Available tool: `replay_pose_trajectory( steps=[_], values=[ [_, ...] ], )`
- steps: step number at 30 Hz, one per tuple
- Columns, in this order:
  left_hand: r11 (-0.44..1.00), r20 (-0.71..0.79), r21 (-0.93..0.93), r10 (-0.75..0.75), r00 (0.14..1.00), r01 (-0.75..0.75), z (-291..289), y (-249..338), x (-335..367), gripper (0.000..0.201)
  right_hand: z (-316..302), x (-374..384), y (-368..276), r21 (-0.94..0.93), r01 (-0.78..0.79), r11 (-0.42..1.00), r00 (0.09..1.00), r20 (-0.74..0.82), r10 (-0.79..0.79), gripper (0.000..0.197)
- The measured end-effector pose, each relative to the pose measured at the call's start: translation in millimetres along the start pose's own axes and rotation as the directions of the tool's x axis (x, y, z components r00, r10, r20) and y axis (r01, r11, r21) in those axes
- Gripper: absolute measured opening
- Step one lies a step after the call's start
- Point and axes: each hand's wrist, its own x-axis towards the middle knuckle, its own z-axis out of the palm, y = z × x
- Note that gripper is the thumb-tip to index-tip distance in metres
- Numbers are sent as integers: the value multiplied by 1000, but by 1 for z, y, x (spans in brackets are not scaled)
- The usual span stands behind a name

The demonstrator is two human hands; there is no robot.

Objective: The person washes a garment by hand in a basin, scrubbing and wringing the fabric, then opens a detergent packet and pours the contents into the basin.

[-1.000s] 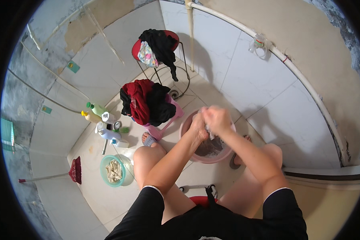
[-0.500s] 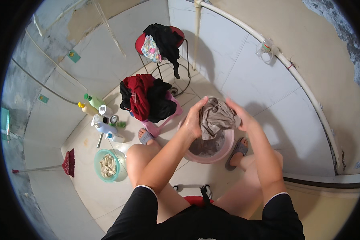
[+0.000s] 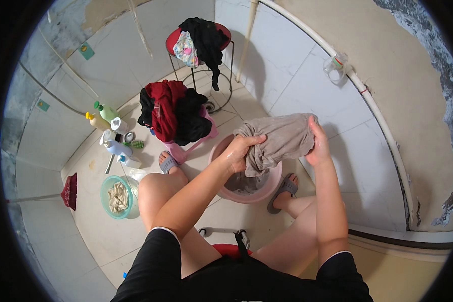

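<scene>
Black sleeves (image 3: 153,256) cover your upper arms, and a bit of red seat (image 3: 231,250) shows between your thighs. Your forearms reach forward over your knees. Your left hand (image 3: 240,155) has closed on the near left part of a grey-brown cloth (image 3: 282,141), thumb lying on top and fingers hidden beneath. Your right hand (image 3: 317,143) curls about its right edge, fingers pointing away from you; you cannot tell from here how tightly it is gripped. Between both hands the cloth hangs wrinkled and partly spread, held up above the far right side of a pink basin (image 3: 267,195) with murky water (image 3: 244,185) in it

Your grey sandals stand either side of that basin, the right one (image 3: 283,194) just beside it. Left of your left knee is a green basin (image 3: 103,200) holding cream cloth (image 3: 118,197), with a red broom (image 3: 70,192) farther left. Beyond them, bottles (image 3: 113,145) cluster around a green brush (image 3: 137,144). Past your left foot, a pink stool (image 3: 206,132) carries red (image 3: 165,108) and black clothes (image 3: 194,121). Farthest off, a red stool (image 3: 173,41) bears a black garment (image 3: 203,43) and a floral one (image 3: 186,49), near the tiled wall (image 3: 307,80)
</scene>
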Motion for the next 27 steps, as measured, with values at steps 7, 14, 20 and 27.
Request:
replay_pose_trajectory(
  steps=[7,14,20,27],
  values=[
    [1000,-18,-15,-7,1000,7,-3,-4,3,34,6,-2,-5,-54,-31,998,999,15,32,47],
    [1000,-13,-14,2,1000,-2,-6,-10,6,33,11,-1,1,-142,29,989,998,63,-20,49],
    [998,4,28,52,999,-52,-4,-8,2,42,18,-3,3,-163,36,986,999,21,-33,47],
    [990,-70,58,130,989,-126,-5,-5,4,41,-2,9,7,-414,144,899,989,28,-146,36]
  ],
)
